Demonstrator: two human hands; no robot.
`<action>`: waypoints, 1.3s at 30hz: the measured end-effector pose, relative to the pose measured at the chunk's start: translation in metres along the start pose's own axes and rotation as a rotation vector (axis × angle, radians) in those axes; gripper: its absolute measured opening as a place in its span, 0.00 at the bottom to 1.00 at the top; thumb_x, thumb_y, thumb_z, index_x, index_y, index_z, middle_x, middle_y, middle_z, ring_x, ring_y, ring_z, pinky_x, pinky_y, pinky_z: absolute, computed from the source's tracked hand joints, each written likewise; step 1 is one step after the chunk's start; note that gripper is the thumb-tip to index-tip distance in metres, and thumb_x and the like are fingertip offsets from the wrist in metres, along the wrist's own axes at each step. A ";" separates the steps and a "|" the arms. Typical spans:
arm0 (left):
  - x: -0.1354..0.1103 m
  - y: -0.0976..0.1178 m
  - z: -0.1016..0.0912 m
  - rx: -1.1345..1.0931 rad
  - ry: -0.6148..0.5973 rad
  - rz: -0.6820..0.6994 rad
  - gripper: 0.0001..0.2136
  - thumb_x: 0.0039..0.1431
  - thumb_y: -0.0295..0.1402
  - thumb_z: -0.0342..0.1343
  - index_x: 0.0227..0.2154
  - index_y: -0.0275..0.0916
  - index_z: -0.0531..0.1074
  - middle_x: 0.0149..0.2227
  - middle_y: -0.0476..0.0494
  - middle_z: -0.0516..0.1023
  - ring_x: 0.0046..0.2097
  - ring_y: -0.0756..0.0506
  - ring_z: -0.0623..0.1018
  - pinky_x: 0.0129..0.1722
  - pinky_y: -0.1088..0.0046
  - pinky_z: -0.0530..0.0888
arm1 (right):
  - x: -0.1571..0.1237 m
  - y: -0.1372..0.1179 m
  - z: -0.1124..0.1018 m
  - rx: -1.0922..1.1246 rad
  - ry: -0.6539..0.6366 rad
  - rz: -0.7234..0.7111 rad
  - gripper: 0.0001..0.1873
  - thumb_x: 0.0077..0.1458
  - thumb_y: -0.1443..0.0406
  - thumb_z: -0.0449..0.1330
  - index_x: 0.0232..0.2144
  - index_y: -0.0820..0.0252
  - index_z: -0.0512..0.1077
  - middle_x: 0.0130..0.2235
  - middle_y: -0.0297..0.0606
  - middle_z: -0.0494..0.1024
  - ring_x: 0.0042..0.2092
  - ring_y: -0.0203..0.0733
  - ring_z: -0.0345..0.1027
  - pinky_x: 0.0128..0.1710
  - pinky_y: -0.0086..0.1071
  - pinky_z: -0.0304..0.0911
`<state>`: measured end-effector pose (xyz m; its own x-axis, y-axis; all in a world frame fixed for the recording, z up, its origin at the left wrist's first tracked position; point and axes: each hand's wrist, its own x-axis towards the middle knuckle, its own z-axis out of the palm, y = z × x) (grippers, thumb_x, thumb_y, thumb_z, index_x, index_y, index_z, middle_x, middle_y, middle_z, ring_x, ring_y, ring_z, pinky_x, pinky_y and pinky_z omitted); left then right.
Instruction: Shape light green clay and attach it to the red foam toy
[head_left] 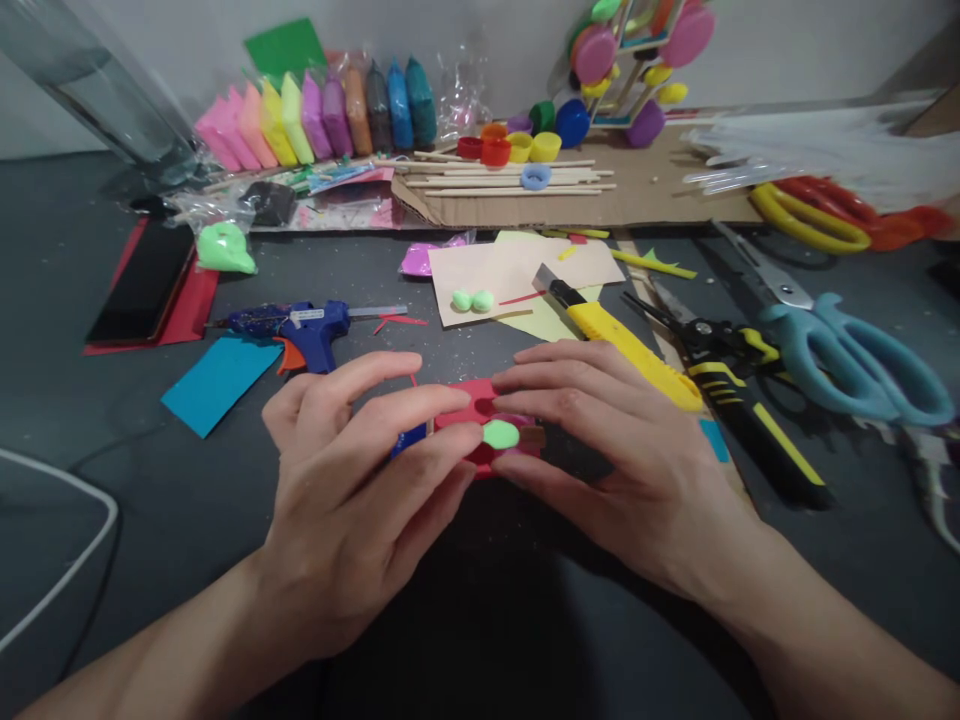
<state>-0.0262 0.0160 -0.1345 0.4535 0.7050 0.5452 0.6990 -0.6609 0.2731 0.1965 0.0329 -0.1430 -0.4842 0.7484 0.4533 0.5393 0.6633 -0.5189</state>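
Observation:
A small red craft model (472, 394) lies between my two hands at the middle of the dark table, with a bit of blue showing at its left end and a brown strip at its right. On top of it sits a flattened light green clay piece (500, 434). My left hand (367, 470) reaches in from the left, its index fingertip against the green clay and its other fingers bent over the red model. My right hand (615, 440) grips the model's right side between thumb and fingers. Much of the model is hidden by my fingers.
Behind my hands, paper sheets (525, 262) carry two green clay balls (472, 300). A yellow utility knife (630, 345), black pliers (750, 420) and blue scissors (862, 350) lie right. At left are a blue glue gun (307, 325) and a phone (142, 280).

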 end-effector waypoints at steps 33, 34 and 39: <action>-0.001 0.005 0.005 0.065 -0.091 0.117 0.09 0.67 0.28 0.59 0.47 0.45 0.78 0.54 0.46 0.82 0.61 0.37 0.71 0.60 0.51 0.60 | -0.003 0.007 -0.005 -0.024 -0.058 -0.040 0.06 0.63 0.65 0.64 0.40 0.65 0.76 0.46 0.46 0.81 0.55 0.51 0.70 0.58 0.46 0.66; -0.001 0.004 0.004 0.072 -0.083 0.117 0.09 0.67 0.28 0.59 0.47 0.44 0.78 0.54 0.46 0.82 0.61 0.37 0.71 0.59 0.51 0.60 | -0.003 0.007 -0.006 -0.025 -0.057 -0.039 0.06 0.63 0.65 0.64 0.40 0.65 0.76 0.46 0.46 0.81 0.55 0.51 0.70 0.58 0.46 0.66; 0.001 0.001 0.000 0.128 -0.063 0.071 0.06 0.65 0.26 0.60 0.42 0.39 0.79 0.49 0.41 0.84 0.60 0.34 0.73 0.54 0.51 0.64 | -0.001 0.005 -0.005 -0.028 -0.048 -0.049 0.06 0.63 0.65 0.64 0.40 0.65 0.76 0.45 0.46 0.81 0.53 0.50 0.70 0.57 0.46 0.65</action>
<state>-0.0252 0.0159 -0.1334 0.5355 0.6752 0.5073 0.7269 -0.6743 0.1302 0.2039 0.0355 -0.1425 -0.5430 0.7139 0.4421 0.5326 0.6998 -0.4760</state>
